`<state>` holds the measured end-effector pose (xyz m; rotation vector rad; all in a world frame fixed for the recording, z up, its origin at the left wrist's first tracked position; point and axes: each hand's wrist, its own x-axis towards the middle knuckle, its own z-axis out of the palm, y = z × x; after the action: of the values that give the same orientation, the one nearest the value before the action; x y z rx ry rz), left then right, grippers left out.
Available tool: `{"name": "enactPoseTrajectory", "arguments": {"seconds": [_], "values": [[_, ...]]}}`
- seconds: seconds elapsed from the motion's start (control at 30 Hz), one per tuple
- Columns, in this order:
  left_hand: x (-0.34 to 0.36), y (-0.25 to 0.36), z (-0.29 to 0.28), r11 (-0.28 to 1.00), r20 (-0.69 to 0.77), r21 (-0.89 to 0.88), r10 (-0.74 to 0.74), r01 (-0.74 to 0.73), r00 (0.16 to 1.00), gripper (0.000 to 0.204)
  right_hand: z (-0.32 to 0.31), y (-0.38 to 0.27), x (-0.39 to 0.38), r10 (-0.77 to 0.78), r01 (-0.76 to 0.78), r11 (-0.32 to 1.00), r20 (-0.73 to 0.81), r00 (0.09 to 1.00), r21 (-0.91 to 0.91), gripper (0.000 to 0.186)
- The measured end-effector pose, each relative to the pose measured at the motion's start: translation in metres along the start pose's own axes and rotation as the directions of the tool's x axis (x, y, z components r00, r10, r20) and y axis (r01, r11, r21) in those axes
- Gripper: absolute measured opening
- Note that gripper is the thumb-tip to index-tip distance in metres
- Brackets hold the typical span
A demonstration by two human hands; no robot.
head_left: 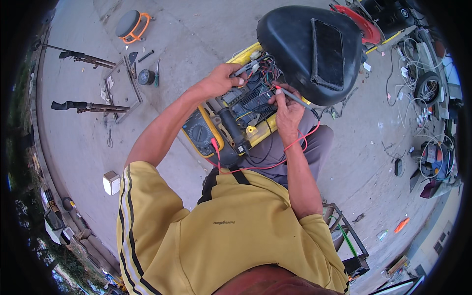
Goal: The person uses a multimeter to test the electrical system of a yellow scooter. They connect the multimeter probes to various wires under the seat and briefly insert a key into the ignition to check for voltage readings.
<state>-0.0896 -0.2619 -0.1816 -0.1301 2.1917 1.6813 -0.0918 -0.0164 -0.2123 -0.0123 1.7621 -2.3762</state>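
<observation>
My left hand [223,80] is closed on a slim grey test probe [244,69], held over the far left part of an opened yellow-framed machine [265,132]. A second test probe [295,97], grey with a red end, is pinched in my right hand [289,114]; the end points at a tangle of thin wires [268,66] inside. Where exactly each tip touches is too small to tell. A yellow and black multimeter [200,133] rests against the machine's near left side. From its red plug a red lead [255,168] loops round to my right hand.
A black welding helmet [305,49] overhangs the machine's far right side. On the concrete lie a screwdriver [157,73], a black round item [146,77], a metal frame [119,115] and an orange-rimmed stool [133,27]. Cables and a wheel [427,88] crowd the right.
</observation>
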Motion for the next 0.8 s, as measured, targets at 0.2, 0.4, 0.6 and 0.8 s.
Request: {"name": "enactPoseTrajectory", "arguments": {"seconds": [0.2, 0.4, 0.6, 0.8], "values": [[0.000, -0.003, -0.001, 0.986, 0.046, -0.168, 0.031, -0.023, 0.998, 0.008, -0.001, 0.003, 0.001, -0.014, 0.014, 1.000, -0.007, 1.000, -0.003, 0.015], [-0.012, 0.014, -0.008, 0.972, 0.080, -0.228, -0.035, 0.053, 0.996, 0.007, 0.001, -0.001, 0.001, -0.012, 0.012, 1.000, -0.003, 1.000, -0.010, 0.015], [-0.014, 0.009, -0.008, 0.973, 0.058, -0.201, -0.105, 0.115, 0.993, 0.010, 0.001, 0.000, 0.002, -0.008, 0.008, 1.000, -0.012, 1.000, -0.009, 0.016], [-0.014, 0.020, -0.006, 0.983, -0.016, -0.123, -0.143, 0.140, 0.990, 0.010, 0.002, -0.002, 0.001, -0.009, 0.008, 0.999, -0.020, 1.000, -0.032, 0.015]]}}
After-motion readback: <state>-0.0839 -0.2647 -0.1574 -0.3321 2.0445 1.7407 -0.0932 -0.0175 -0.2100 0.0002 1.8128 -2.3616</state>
